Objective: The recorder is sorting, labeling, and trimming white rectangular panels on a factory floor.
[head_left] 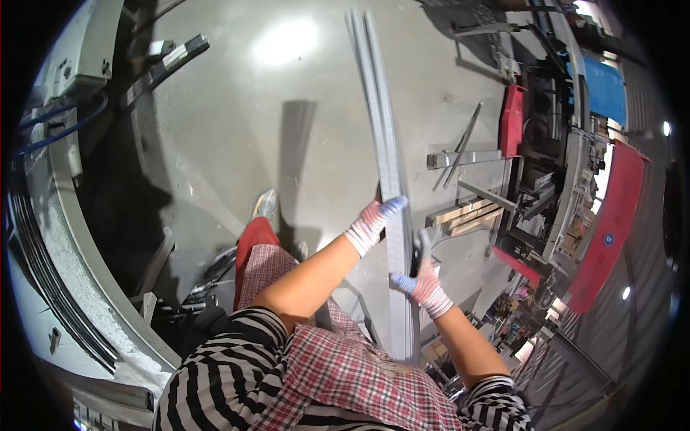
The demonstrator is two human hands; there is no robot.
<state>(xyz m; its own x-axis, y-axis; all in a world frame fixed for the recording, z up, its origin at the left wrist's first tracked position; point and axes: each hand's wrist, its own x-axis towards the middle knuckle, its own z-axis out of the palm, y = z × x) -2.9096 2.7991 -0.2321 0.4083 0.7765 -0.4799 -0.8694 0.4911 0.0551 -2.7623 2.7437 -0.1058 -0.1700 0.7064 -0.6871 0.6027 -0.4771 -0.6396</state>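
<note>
A bundle of long, narrow grey metal profiles [384, 144] runs from the top of the view down to my body, held lengthwise in front of me. My left hand [379, 219], in a striped glove with bluish fingertips, is closed around the bundle from its left side, thumb across the top face. Lower down on the right side is my right hand [429, 284], gloved alike. Its thumb touches the upper face while the other fingers stretch out beside the profiles, apart from the thumb. The near end of the bundle reaches my checked apron [345, 359].
On the right floor lie a metal bar [467, 158] and a wooden pallet [467, 215], near a red panel [512, 121] and racks of parts. A machine with a pale curved frame [100, 287] stands left. A dark-and-silver beam [176, 61] juts out at upper left.
</note>
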